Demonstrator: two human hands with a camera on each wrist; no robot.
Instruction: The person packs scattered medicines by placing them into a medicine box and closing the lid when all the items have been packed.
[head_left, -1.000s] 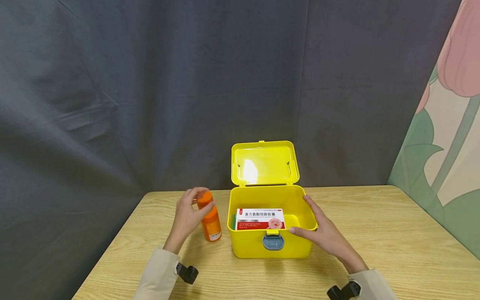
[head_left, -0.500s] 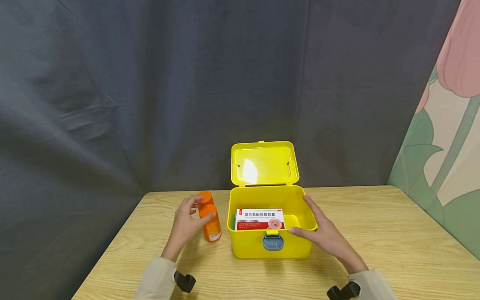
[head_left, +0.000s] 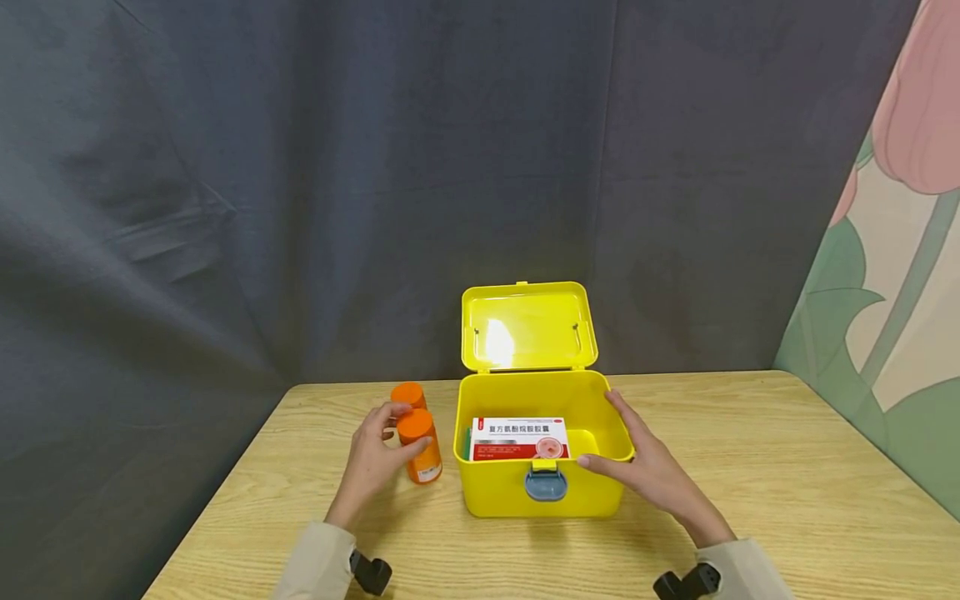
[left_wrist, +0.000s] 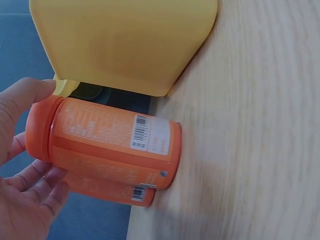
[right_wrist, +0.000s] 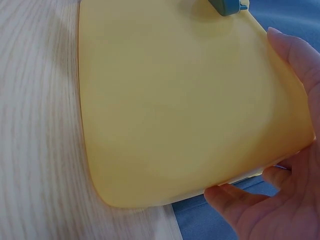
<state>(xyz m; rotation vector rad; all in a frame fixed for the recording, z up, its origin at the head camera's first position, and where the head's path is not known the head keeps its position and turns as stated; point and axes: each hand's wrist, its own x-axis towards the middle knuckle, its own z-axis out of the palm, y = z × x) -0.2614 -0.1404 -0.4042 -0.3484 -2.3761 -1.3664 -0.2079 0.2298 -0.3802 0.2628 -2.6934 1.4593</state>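
On the wood-grain table (head_left: 750, 475), your left hand (head_left: 377, 452) has shifted from the rear orange bottle (head_left: 407, 392) to curl round the front orange bottle (head_left: 423, 458), seemingly securing it beside the open yellow latch box (head_left: 491, 492) your right hand (head_left: 651, 468) holds.

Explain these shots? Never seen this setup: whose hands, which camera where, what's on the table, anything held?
No robot: a person's bare left hand and right hand. The wide picture comes from a head camera looking forward and down; the close-ups, from the left wrist camera and right wrist camera. On the table stand an orange front bottle, an orange rear bottle and an open yellow box with a white packet inside. The left hand has thumb and fingers around the front bottle's cap; how firmly is unclear. The right hand touches the yellow box near its front right corner.
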